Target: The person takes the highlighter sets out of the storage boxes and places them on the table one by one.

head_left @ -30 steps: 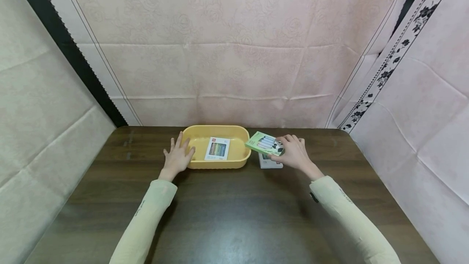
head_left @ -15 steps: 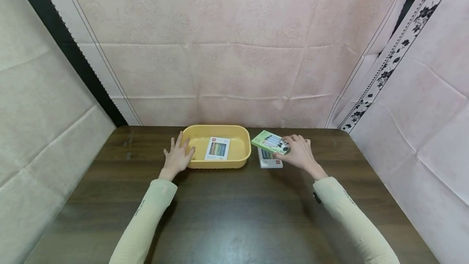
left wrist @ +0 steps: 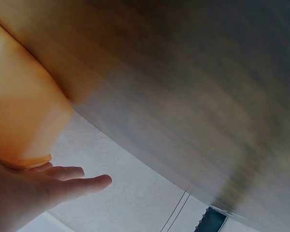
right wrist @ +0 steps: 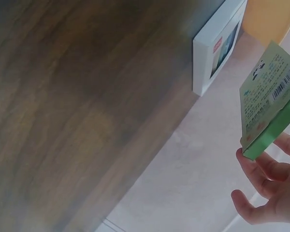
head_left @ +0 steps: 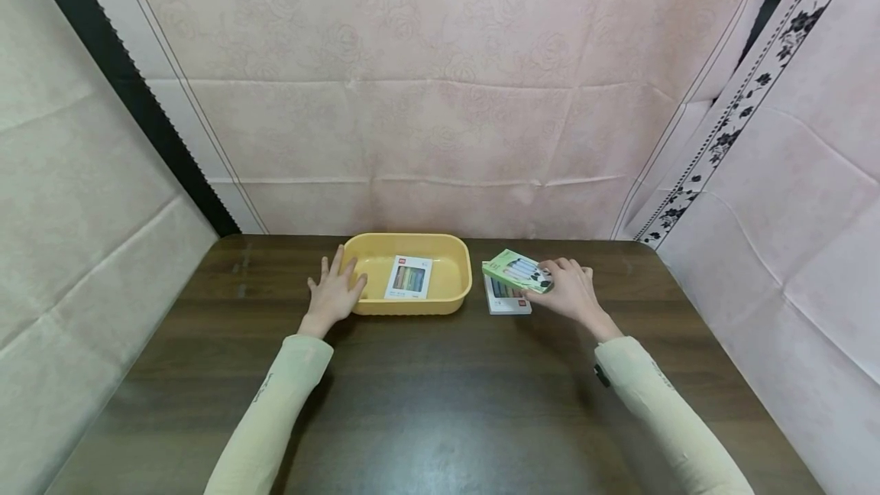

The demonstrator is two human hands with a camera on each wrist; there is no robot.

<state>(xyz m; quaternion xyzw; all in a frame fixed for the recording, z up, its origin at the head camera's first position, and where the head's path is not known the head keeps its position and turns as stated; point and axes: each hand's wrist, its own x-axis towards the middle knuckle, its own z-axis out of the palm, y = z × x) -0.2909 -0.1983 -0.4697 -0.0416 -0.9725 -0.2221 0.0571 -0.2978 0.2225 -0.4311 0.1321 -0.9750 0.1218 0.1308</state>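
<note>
My left hand (head_left: 333,295) rests with spread fingers on the left rim of a yellow plastic basin (head_left: 450,267). The left wrist view shows straight fingers at the rim of the basin (left wrist: 24,101). Inside lies a flat white box (head_left: 409,279) with a picture of coloured sticks on its front. To the right, my right hand (head_left: 569,289) pinches one end of a thin green box (head_left: 512,269) printed with white pens and a panda. It is held tilted above a second white box (head_left: 509,306) on the table. Its barcoded back (right wrist: 270,92) faces the right wrist camera.
The dark wooden table (head_left: 426,396) extends toward me. Its far edge meets a pale patterned cloth (head_left: 440,136) just behind the basin. More cloth hangs at the left and right sides.
My right hand has moved the green box to the right, away from the basin, over the second white box. My left hand stays on the rim.
</note>
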